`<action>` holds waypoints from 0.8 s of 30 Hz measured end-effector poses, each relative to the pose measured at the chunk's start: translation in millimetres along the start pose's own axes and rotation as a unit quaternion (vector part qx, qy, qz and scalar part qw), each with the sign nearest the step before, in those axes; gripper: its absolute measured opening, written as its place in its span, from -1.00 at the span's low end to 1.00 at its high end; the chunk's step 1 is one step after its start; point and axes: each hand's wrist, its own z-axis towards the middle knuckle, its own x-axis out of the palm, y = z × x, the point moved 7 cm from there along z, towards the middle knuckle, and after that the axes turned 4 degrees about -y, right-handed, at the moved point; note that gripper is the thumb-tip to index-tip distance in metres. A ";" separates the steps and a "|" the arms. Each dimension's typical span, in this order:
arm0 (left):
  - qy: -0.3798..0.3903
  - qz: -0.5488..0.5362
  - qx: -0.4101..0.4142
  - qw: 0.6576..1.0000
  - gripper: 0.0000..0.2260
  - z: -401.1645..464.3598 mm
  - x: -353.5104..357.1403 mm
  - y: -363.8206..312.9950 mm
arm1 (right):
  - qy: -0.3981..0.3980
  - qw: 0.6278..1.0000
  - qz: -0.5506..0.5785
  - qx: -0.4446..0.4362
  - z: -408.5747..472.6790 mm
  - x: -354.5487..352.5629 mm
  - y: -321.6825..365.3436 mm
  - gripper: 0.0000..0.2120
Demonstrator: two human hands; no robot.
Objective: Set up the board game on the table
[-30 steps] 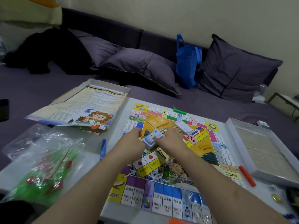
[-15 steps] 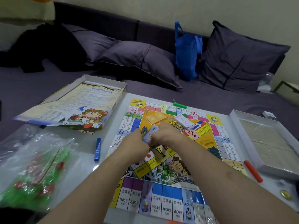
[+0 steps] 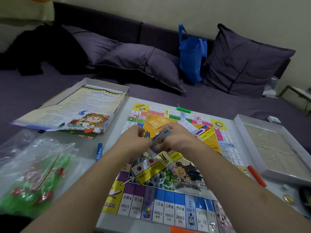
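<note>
Board: the game board [image 3: 168, 190] lay flat on the white worktop [image 3: 107, 148].
Cards: a small stack of cards [image 3: 160, 139] was above the board's centre.
Left hand: the left hand [image 3: 134, 140] curled round the stack's left end.
Right hand: the right hand [image 3: 180, 138] pinched its right end.
Second stack: another card pile [image 3: 187, 126] lay on the board, just right of the hands.
Bag: a plastic bag [image 3: 33, 174] of green and red pieces lay left of the board.

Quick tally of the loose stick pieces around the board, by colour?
Green stick: 1
Blue stick: 1
Red stick: 1
Total: 3
</note>
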 end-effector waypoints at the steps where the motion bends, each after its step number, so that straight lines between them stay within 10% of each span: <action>1: 0.006 -0.020 0.010 1.000 -0.51 -3.8 -1.5 -8.0 | 0.003 1.000 0.010 -0.009 -8.7 -6.0 -0.4 -0.46; 5: 0.200 -0.104 0.006 0.974 -0.47 -35.8 23.0 -31.1 | 0.067 0.996 0.010 -0.051 -50.6 -22.2 -3.0 -0.53; 10: 0.478 -0.150 -0.025 0.865 -0.53 -101.5 71.0 -37.8 | 0.092 0.993 -0.017 -0.075 -99.5 -34.3 -9.8 -0.40; 15: 0.395 -0.229 -0.051 0.888 -0.74 -126.5 94.5 -51.6 | 0.008 0.992 -0.002 -0.127 -143.3 -58.8 -24.2 -0.27; 20: 0.299 -0.255 -0.059 0.918 -0.80 -151.8 106.9 -52.3 | -0.012 0.982 -0.087 -0.166 -183.2 -55.4 -45.7 0.29; 24: 0.258 -0.288 -0.085 0.918 -0.80 -177.2 117.7 -44.8 | -0.024 0.976 -0.088 -0.199 -201.9 -42.0 -53.4 -0.07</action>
